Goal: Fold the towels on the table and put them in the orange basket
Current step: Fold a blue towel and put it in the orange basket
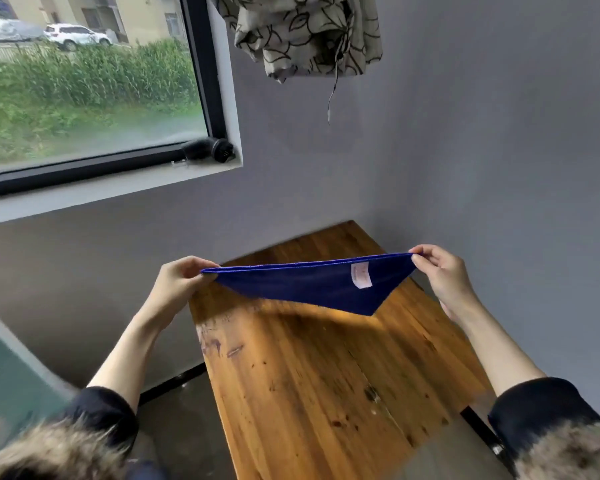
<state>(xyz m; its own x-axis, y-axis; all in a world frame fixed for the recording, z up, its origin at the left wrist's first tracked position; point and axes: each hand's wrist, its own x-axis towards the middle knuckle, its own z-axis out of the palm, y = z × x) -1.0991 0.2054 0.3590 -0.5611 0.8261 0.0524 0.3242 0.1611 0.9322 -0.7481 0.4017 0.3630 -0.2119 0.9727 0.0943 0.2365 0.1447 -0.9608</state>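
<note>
one blue towel (309, 284) stretched above one table (309, 375), both hands' fingers (417, 259) pinching its corners

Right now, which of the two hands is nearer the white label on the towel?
The right hand. The white label sits on the blue towel close to the corner it pinches; the left hand holds the far corner.
</note>
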